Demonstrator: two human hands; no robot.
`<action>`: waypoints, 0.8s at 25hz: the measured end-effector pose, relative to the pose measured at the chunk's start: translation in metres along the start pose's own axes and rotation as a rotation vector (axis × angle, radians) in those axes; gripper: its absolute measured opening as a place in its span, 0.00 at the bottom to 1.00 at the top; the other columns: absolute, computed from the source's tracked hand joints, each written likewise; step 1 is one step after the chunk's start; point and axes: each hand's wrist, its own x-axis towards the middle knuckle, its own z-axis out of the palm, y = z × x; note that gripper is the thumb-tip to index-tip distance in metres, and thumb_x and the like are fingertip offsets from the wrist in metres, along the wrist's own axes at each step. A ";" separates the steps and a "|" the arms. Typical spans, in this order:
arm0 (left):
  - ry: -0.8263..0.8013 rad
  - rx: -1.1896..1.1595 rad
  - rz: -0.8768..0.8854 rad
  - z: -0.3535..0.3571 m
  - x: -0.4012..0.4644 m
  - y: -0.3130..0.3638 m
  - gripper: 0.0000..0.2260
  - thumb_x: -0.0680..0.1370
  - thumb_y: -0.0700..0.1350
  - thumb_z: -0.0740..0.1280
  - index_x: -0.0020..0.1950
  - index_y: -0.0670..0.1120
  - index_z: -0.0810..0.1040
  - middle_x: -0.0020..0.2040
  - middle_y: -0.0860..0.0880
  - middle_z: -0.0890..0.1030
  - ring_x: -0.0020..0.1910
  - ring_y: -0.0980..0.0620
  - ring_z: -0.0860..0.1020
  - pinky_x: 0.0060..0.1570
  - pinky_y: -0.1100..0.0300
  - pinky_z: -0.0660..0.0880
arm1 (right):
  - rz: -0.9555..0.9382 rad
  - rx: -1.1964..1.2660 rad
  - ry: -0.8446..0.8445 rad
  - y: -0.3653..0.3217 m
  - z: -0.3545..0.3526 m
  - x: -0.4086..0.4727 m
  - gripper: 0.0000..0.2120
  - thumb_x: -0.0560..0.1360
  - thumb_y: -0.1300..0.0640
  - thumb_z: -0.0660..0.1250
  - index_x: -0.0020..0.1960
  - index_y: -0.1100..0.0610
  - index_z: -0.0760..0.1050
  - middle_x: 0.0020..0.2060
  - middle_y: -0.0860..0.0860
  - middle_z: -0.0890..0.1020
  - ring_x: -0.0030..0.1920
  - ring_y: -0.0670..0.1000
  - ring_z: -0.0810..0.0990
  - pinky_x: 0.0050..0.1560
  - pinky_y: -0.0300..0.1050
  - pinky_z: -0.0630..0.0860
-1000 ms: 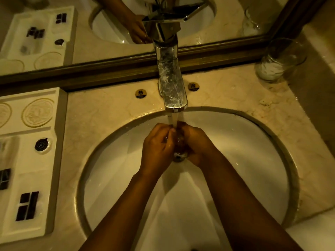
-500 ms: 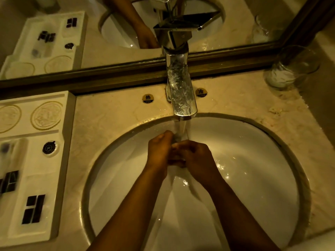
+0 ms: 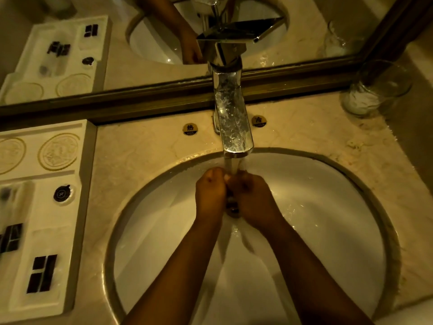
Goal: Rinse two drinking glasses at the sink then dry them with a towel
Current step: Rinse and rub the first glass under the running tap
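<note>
Glass (image 3: 375, 90) stands untouched at upper right on the counter (image 3: 145, 148), well apart from the hands; second glass not visible. Left hand (image 3: 210, 193) and right hand (image 3: 254, 198) pressed together under the faucet (image 3: 234, 127) stream, frame centre, fingers curled; holding anything, cannot tell. Versus half a second ago, hands slid slightly apart, drain shows between. Glass rinsing likely not started.
</note>
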 end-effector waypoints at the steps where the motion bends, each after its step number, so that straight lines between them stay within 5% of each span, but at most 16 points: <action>1: -0.039 -0.075 -0.174 -0.003 0.004 0.007 0.10 0.79 0.47 0.62 0.41 0.48 0.78 0.38 0.44 0.83 0.36 0.47 0.80 0.37 0.54 0.79 | -0.081 -0.103 -0.030 0.004 0.001 -0.004 0.11 0.81 0.48 0.62 0.50 0.50 0.81 0.44 0.51 0.86 0.45 0.51 0.85 0.49 0.55 0.83; 4: -0.249 -0.261 -0.526 -0.009 0.004 0.026 0.14 0.81 0.50 0.61 0.39 0.46 0.76 0.24 0.51 0.73 0.18 0.56 0.69 0.26 0.66 0.71 | -0.267 -0.503 -0.172 0.012 -0.013 -0.010 0.11 0.82 0.50 0.61 0.55 0.48 0.82 0.48 0.49 0.86 0.47 0.47 0.83 0.51 0.50 0.80; 6: -0.328 -0.156 -0.536 -0.009 -0.001 0.025 0.14 0.81 0.51 0.61 0.45 0.45 0.79 0.25 0.51 0.77 0.17 0.56 0.73 0.29 0.63 0.73 | -0.299 -0.547 -0.174 0.014 -0.018 -0.018 0.11 0.81 0.53 0.62 0.58 0.48 0.82 0.50 0.47 0.86 0.50 0.45 0.82 0.53 0.43 0.78; 10: -0.325 0.012 -0.290 -0.010 -0.016 0.016 0.18 0.78 0.59 0.66 0.59 0.47 0.82 0.49 0.44 0.86 0.45 0.45 0.86 0.47 0.46 0.83 | -0.064 -0.077 0.179 0.008 -0.015 -0.032 0.07 0.81 0.52 0.63 0.56 0.47 0.77 0.47 0.43 0.83 0.46 0.40 0.81 0.42 0.29 0.76; 13: -0.360 0.107 -0.375 -0.016 -0.040 0.011 0.21 0.78 0.61 0.66 0.65 0.49 0.78 0.56 0.42 0.82 0.54 0.39 0.82 0.49 0.46 0.82 | 0.167 0.114 0.465 0.010 -0.016 -0.025 0.12 0.80 0.47 0.64 0.54 0.54 0.79 0.45 0.50 0.84 0.43 0.47 0.83 0.43 0.41 0.81; 16: -0.546 -0.020 -0.628 -0.026 -0.066 0.004 0.28 0.75 0.65 0.65 0.67 0.47 0.78 0.56 0.39 0.84 0.49 0.38 0.84 0.48 0.47 0.83 | 0.387 0.345 0.393 0.018 -0.014 -0.034 0.12 0.79 0.51 0.66 0.49 0.59 0.82 0.44 0.58 0.86 0.45 0.57 0.85 0.45 0.50 0.82; 20: -0.405 -0.113 -0.613 -0.031 -0.083 -0.001 0.25 0.77 0.62 0.66 0.61 0.43 0.80 0.49 0.40 0.83 0.38 0.46 0.81 0.35 0.58 0.78 | 0.495 0.432 0.258 0.018 -0.009 -0.049 0.09 0.77 0.54 0.68 0.46 0.60 0.81 0.44 0.61 0.85 0.45 0.59 0.85 0.50 0.55 0.81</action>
